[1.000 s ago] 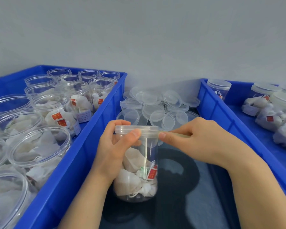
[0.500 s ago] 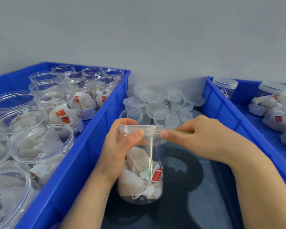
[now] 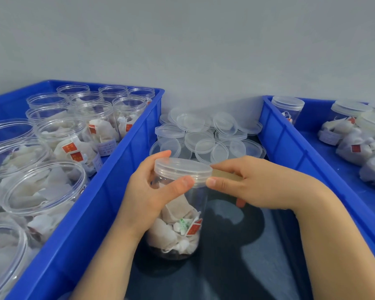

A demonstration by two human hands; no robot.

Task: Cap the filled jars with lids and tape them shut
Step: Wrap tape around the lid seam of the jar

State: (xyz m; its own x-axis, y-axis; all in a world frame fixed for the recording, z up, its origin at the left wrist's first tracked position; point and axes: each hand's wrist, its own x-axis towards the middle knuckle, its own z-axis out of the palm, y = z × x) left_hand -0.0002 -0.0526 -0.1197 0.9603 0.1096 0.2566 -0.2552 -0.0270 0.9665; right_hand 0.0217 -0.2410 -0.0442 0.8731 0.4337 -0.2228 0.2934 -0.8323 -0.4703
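Observation:
A clear plastic jar (image 3: pixel 183 226) filled with white tea bags stands upright on the dark table between two blue bins. A clear lid (image 3: pixel 182 167) sits on its mouth. My left hand (image 3: pixel 148 192) grips the jar's upper part, thumb pressed against the lid's front rim and fingers curled behind. My right hand (image 3: pixel 250 181) pinches a strip of yellowish clear tape (image 3: pixel 224 175) that runs from the lid's right side, thumb tip right beside the rim. A roll of tape is not visible.
Left blue bin (image 3: pixel 108 191) holds several open filled jars (image 3: pixel 67 139). Right blue bin (image 3: pixel 290 152) holds capped jars (image 3: pixel 287 107), some lying down. A heap of spare clear lids (image 3: pixel 204 135) lies behind the jar against the grey wall.
The jar and both hands keep their grip. The lid's top face shows more now as the camera looks down more steeply; the right thumb stays beside the lid rim.

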